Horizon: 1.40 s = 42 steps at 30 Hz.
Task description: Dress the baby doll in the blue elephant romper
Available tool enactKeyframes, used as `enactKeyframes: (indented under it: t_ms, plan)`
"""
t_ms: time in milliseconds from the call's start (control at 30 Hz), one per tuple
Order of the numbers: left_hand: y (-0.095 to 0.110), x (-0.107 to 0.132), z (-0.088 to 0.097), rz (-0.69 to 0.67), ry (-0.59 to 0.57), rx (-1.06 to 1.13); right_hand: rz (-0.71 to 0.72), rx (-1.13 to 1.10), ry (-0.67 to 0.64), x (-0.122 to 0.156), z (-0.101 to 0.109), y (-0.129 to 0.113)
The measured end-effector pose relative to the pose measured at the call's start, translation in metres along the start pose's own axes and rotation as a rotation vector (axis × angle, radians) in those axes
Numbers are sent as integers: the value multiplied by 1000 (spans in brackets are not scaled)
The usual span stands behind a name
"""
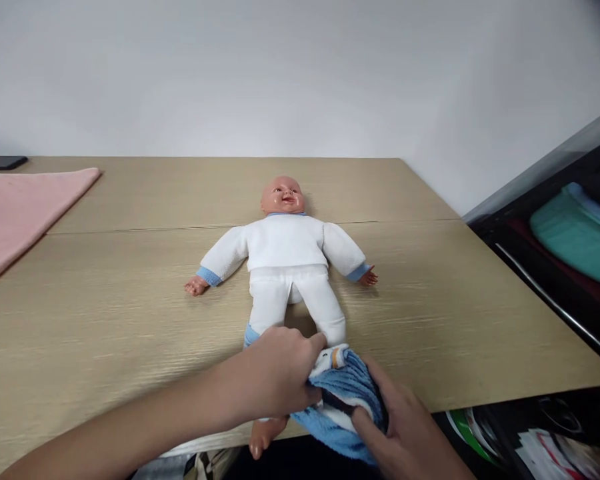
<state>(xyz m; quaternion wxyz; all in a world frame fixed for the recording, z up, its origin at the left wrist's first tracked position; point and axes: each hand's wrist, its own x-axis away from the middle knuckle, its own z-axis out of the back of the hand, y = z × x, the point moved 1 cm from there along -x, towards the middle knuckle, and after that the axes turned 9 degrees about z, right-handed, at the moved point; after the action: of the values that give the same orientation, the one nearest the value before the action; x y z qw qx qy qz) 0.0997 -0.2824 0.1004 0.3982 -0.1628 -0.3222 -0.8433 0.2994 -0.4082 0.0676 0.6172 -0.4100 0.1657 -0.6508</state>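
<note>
A baby doll (289,240) in a white top and white bottoms with blue cuffs lies on its back, head toward the wall and feet at the near table edge. Bunched around its leg on the right of the picture are blue-and-white fleecy baby pants (353,383). Blue cloth also shows on the other leg, whose foot sticks out below my wrist. My left hand (285,370) crosses over the doll's legs and pinches the gathered fabric. On the opposite side, my right hand (397,423) grips the opening of the pants, thumb inside. The doll's foot there is hidden.
The doll lies on a wooden table (145,267). A pink cloth (20,213) is at the left, with a dark flat object (3,163) behind it. Beyond the right table edge are a folded green cloth (580,230) and some papers (555,457).
</note>
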Motion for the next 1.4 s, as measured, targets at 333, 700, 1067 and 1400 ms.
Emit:
enactKeyframes:
  t_ms: [333,700,1067,1400]
  plan:
    - [-2,-10,-13,-87,79,76,-32,29,312,4,-28,40]
    - [-18,-12,-22,-145,229,517,81,-287,535,2,-45,38]
    - [-24,-12,-9,-265,123,758,519,-411,491,-16,-35,40]
    - [-34,-15,4,-366,236,573,733,-346,325,-38,8,49]
